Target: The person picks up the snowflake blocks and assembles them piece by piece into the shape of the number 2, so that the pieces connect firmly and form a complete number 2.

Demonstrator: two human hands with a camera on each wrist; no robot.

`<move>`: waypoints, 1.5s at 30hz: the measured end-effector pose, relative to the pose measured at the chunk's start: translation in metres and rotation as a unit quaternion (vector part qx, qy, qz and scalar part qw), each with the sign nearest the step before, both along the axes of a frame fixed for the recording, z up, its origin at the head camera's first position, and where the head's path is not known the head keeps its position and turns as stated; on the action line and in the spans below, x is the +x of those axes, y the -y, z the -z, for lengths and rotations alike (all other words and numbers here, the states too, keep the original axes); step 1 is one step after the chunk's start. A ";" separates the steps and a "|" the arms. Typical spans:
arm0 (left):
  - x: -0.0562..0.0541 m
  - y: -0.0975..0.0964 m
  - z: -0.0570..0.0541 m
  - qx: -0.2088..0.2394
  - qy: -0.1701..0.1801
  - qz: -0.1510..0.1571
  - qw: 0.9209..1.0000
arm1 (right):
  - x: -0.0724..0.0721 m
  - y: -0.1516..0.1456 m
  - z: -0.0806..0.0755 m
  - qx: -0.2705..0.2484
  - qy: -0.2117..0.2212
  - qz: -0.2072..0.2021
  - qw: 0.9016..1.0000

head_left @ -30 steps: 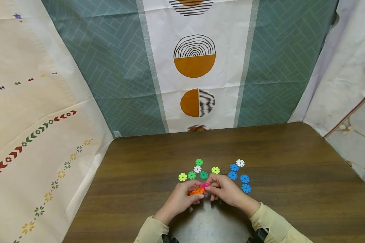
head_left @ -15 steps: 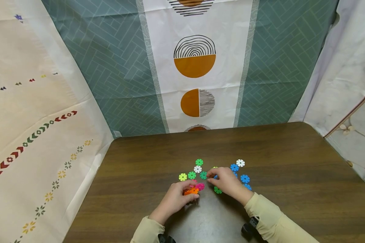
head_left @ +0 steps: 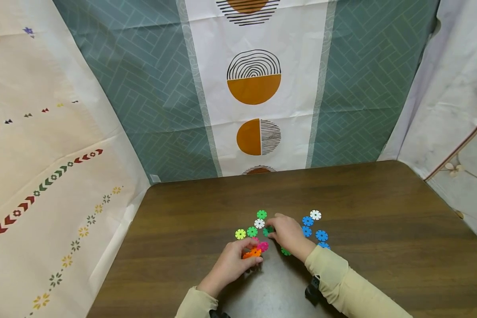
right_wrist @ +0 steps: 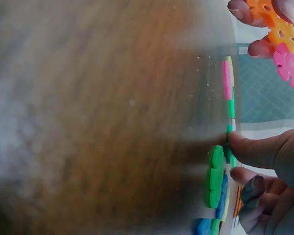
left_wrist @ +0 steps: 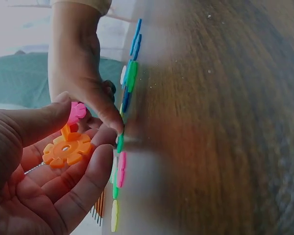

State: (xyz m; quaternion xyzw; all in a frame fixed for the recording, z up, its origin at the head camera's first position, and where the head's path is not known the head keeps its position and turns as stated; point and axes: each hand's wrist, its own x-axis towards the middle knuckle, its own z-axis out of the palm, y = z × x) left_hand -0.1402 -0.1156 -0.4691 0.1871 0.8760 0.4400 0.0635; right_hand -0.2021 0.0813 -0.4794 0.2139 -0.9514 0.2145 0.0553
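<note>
My left hand (head_left: 230,263) pinches a joined chain of notched plastic discs: orange discs (left_wrist: 68,149) with a pink disc (left_wrist: 77,112) at the end. They are held just above the table. My right hand (head_left: 290,234) is down at the tabletop beyond it, thumb and finger about the edges of a dark green disc (head_left: 266,231). In the right wrist view the thumb touches that disc (right_wrist: 229,144). Partly under the right forearm lies another green disc (head_left: 285,251). A loose pink disc (right_wrist: 226,78) lies flat near the left fingertips.
Around the hands on the brown table (head_left: 175,229) lie loose discs: yellow (head_left: 240,234), green (head_left: 252,232), white (head_left: 259,224) and light green (head_left: 261,214). Several blue discs (head_left: 321,235) and another white disc (head_left: 316,215) are to the right. Patterned cloths (head_left: 163,110) hang behind the table.
My right hand has left the pink disc by my left hand and moved away across the table to the dark green disc. My left hand has shifted slightly left, still holding the chain.
</note>
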 end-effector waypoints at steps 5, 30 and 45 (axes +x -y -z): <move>-0.001 0.000 0.001 0.002 0.012 -0.006 1.000 | 0.003 -0.004 -0.002 -0.029 0.025 0.002 0.999; -0.001 -0.005 0.000 0.124 0.066 0.002 0.990 | 0.049 -0.038 -0.012 -0.216 0.087 -0.045 0.972; 0.001 -0.008 0.000 0.207 0.128 0.027 0.970 | 0.062 -0.039 -0.008 -0.240 0.024 -0.063 0.968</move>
